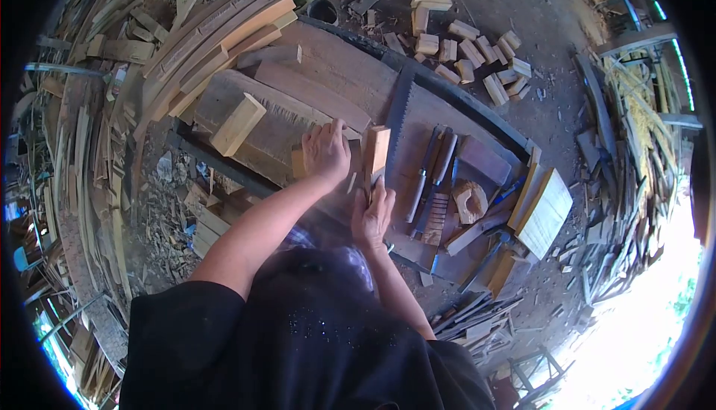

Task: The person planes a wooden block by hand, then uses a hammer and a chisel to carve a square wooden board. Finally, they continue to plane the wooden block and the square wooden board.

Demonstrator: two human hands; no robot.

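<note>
My right hand [374, 212] is closed round the lower end of a short wooden block [377, 149], which points away from me with its pale side lit. Just left of it, my left hand [326, 150] has its fingers bent down over the near end of a thick beam [246, 123]. A small piece of wood [298, 164] shows at the left edge of that hand, and a dark flat piece [354, 147] at its right. What the left fingers grip is hidden under the hand. Another wooden block [239, 124] lies across the beam.
Chisels [421, 186], a hollowed wood piece [471, 203] and a reddish-brown block [485, 159] lie on the bench right of a long saw blade [402, 112]. Several cut blocks [470, 52] are on the floor beyond. Long boards [224, 33] are stacked at the left.
</note>
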